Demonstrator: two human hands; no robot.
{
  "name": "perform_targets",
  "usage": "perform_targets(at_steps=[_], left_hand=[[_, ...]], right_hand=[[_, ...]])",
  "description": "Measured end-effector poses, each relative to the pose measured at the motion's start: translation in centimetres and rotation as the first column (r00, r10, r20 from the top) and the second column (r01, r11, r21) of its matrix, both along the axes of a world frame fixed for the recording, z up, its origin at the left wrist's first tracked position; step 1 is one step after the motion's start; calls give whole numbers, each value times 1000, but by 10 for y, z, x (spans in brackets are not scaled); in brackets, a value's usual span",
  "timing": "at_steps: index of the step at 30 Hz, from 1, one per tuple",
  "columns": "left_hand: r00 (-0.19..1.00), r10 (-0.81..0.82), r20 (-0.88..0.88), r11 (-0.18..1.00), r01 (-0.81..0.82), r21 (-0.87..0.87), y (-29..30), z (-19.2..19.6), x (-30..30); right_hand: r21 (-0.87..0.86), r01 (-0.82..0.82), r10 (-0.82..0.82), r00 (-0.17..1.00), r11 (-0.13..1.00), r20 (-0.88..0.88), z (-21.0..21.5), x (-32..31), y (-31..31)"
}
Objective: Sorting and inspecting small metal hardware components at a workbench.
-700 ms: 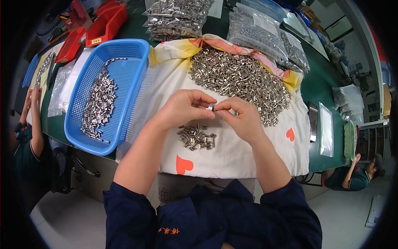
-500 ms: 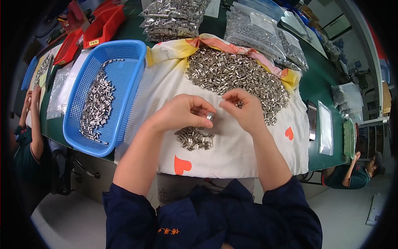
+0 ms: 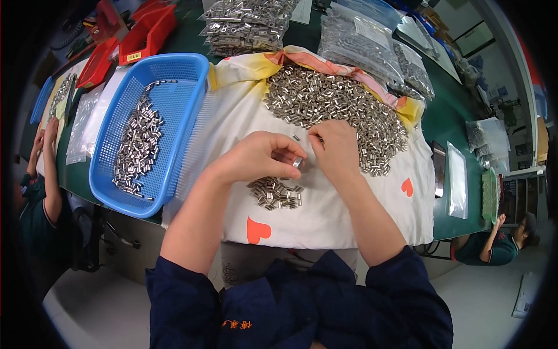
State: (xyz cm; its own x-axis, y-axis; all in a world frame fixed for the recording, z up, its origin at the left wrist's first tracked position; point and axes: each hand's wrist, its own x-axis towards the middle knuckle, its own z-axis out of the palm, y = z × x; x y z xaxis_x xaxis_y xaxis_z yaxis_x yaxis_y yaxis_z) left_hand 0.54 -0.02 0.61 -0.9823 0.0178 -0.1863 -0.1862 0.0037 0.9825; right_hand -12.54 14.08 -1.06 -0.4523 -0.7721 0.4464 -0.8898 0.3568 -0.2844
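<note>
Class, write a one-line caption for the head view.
Left hand holds a metal piece above the cloth, right hand at the big pile.

Pieces (image 3: 325,96) on cloth (image 3: 317,218), basket (image 3: 175,125) left

1. A navy-blue shirt (image 3: 279,308) spread across six o'clock.
2. Its short sleeves (image 3: 180,299) sat near seven and five o'clock.
3. Orange stitched characters (image 3: 237,324) marked it past six.
4. Both hands (image 3: 253,156) were bare.

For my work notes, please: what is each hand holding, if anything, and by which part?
The left hand holds a shiny metal piece between thumb and fingers; the gripped part is unclear. Whether the right hand holds anything cannot be told.
</note>
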Motion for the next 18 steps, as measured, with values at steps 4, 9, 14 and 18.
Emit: perform_targets(at_steps=[4, 9, 14, 18], left_hand=[[1000, -10, 3, 1000, 10, -30, -1, 1, 0], [999, -21, 42, 1000, 20, 23, -4, 3, 1], [999, -27, 38, 1000, 26, 17, -4, 2, 1], [992, 121, 43, 985, -126, 122, -4, 0, -3]], right_hand=[[-95, -80, 82, 996, 992, 22, -2, 0, -3], [-97, -175, 177, 984, 980, 7, -4, 8, -7], [-4, -196, 196, 980, 981, -42, -5, 11, -3], [-178, -54, 146, 817, 983, 557, 15, 12, 6]])
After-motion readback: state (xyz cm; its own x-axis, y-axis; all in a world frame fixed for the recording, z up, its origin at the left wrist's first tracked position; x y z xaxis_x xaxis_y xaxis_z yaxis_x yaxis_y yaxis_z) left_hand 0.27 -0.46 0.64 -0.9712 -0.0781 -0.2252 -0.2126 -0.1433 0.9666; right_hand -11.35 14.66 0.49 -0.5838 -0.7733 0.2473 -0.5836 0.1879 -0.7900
